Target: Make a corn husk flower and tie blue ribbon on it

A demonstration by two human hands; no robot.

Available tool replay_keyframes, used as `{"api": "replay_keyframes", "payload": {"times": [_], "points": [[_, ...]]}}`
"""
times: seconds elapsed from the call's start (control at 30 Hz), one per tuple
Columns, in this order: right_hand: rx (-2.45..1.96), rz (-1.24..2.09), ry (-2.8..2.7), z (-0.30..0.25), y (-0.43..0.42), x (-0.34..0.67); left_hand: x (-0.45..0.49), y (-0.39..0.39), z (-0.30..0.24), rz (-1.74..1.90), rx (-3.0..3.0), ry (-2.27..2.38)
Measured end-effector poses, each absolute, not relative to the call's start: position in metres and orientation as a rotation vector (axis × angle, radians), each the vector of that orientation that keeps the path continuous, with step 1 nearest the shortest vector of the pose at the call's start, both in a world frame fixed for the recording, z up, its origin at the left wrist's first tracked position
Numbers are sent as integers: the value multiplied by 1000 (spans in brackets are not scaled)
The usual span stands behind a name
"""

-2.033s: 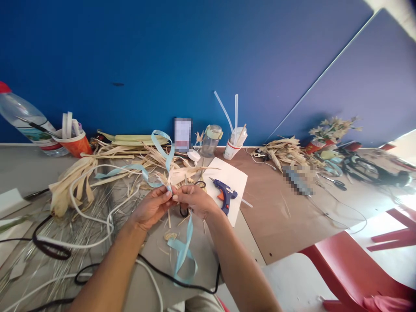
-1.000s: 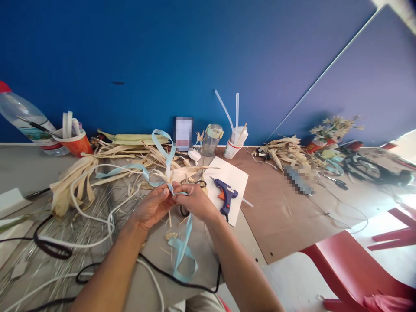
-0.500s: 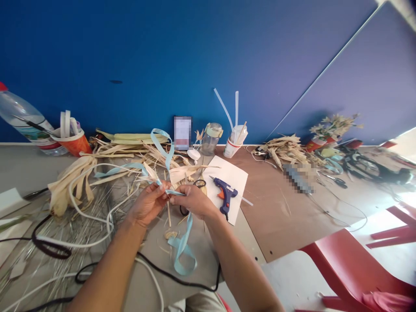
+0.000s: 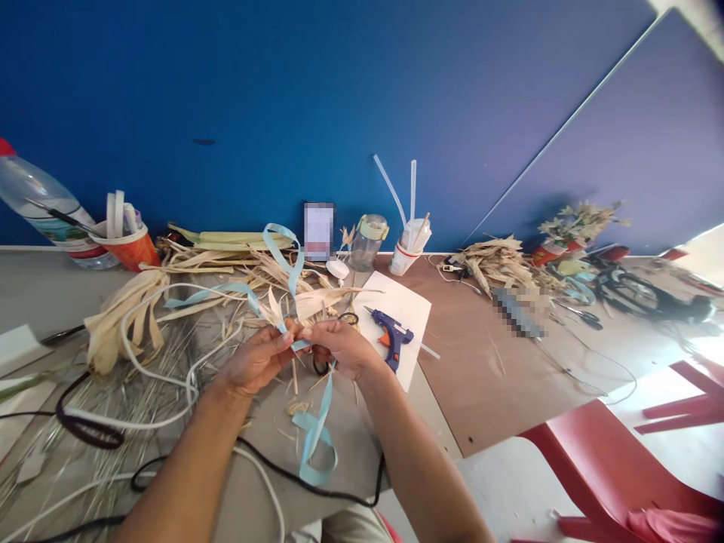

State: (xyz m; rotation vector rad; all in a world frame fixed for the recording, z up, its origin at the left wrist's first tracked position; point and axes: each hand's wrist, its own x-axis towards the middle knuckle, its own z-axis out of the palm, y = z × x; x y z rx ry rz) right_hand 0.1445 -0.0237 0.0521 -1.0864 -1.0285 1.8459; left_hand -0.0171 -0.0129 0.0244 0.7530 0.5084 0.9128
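My left hand and my right hand meet above the table, fingers pinched together. Between them they hold a small dried-husk flower on a thin stick and a light blue ribbon wound at its base. One end of the ribbon loops up and away over the husk pile, the other hangs down from my right hand and curls on the table. Black scissors lie partly hidden behind my right hand.
A blue glue gun lies on white paper to the right. Dried husks, white and black cables, an orange cup, a plastic bottle, a jar and a cup of sticks crowd the table. A red chair stands at the right.
My fingers have kept working the ribbon round the husk flower's base; the flower tipped slightly left and the hanging ribbon end swung a little. Both hands stay in place.
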Motion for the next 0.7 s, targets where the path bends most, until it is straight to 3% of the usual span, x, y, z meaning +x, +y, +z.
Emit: {"api": "replay_keyframes", "payload": {"times": [0.27,0.53,0.7], "points": [[-1510,1301,-1455,58,-27,144,-11,-5,19,968,743,771],[-1692,994,-1705,57,-33,128,1,-9,22,1083,684,872],[-1652,1010,-1696,55,-36,123,5,-11,21,1134,667,806]]}}
